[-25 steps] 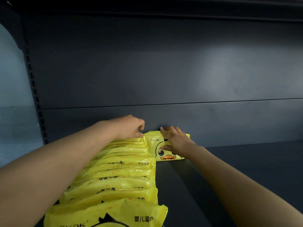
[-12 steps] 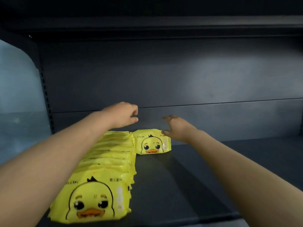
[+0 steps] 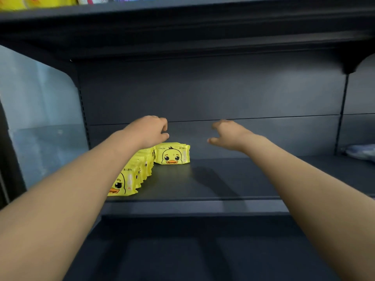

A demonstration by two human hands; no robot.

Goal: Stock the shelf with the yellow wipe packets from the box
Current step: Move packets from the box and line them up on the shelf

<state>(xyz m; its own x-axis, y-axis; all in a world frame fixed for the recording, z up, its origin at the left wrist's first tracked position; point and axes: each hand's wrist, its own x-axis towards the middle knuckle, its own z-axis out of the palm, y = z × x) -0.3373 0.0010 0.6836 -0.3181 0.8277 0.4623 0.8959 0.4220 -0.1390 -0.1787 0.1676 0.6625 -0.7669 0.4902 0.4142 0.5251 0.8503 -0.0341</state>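
A row of several yellow wipe packets (image 3: 135,173) with a duck face stands along the left of the dark shelf (image 3: 213,183), running from front to back. One more yellow packet (image 3: 172,154) stands alone at the back, just right of that row. My left hand (image 3: 151,129) hovers above the back of the row with loosely curled fingers and holds nothing. My right hand (image 3: 228,134) hangs in the air to the right of the lone packet, fingers relaxed and empty. The box is out of view.
The shelf's front edge (image 3: 192,206) runs across the middle. A clear side panel (image 3: 40,122) closes the left end. Another shelf board (image 3: 182,13) sits overhead with yellow goods on it. A pale blue object (image 3: 361,152) lies at the far right.
Both hands have let go of the lone back packet and pulled up and away from it. The view has drawn back, and the shelf's front edge now shows.
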